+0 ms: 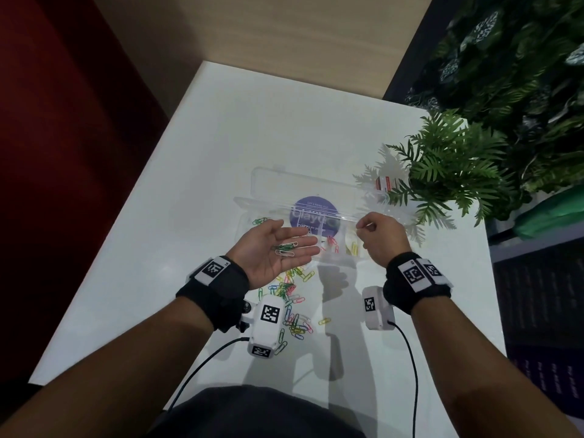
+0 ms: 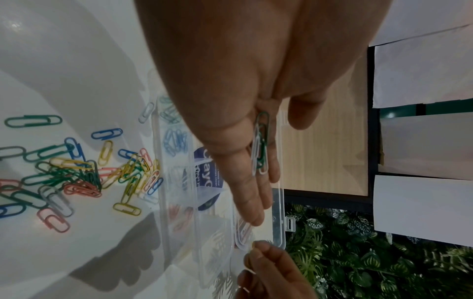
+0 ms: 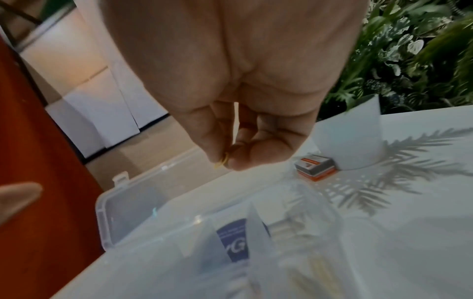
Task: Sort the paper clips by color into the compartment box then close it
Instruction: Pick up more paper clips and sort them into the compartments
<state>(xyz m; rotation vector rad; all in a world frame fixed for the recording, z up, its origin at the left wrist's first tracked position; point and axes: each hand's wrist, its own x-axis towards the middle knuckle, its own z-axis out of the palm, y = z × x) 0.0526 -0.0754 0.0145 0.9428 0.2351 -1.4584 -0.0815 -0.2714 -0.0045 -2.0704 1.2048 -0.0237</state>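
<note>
Two hands above white table [image 1: 189, 172]: clear compartment box [image 1: 303, 216] open mid-frame; loose clip pile [image 1: 292, 298] lower centre; left hand [image 1: 271, 251] flat, fingers straight, cradling green and white clips [image 1: 286, 248]; right hand [image 1: 384, 237] pinching yellow clip [image 3: 222, 160].

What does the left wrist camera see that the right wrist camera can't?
Only the left wrist view shows the loose clip pile on the table and the green and white clips lying on the open left hand. Only the right wrist view shows the small orange box and the white pot. Both show the clear box and the right hand pinching a clip.
</note>
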